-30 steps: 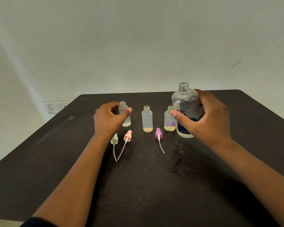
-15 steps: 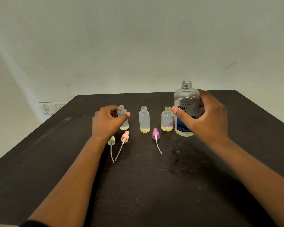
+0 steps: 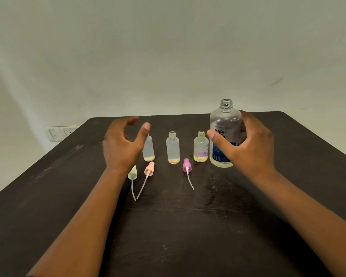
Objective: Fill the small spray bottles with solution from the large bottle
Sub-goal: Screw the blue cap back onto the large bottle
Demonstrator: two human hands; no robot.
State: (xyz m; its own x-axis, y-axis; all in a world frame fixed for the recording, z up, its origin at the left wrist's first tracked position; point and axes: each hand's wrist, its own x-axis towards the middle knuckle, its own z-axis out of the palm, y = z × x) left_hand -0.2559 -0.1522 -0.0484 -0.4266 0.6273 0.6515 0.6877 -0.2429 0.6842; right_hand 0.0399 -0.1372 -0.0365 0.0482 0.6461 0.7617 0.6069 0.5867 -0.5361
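Note:
Three small uncapped spray bottles stand in a row on the dark table (image 3: 168,232): a left one (image 3: 149,149), a middle one (image 3: 173,147) and a right one with a purple print (image 3: 200,147). Each holds a little yellowish liquid at the bottom. My left hand (image 3: 120,150) hovers beside the left bottle with fingers spread, holding nothing. The large clear bottle (image 3: 225,120), uncapped and blue-labelled, stands upright to the right of the row. My right hand (image 3: 250,150) curls round it, thumb in front and fingers behind.
Three spray heads with dip tubes lie in front of the row: a white one (image 3: 132,173), a pink one (image 3: 149,169) and a purple one (image 3: 186,165). A wall socket plate (image 3: 60,133) sits past the table's far left edge.
My left hand has let go of the left small bottle and opened, lifting up and back. The large bottle stays in my right hand, standing on the table.

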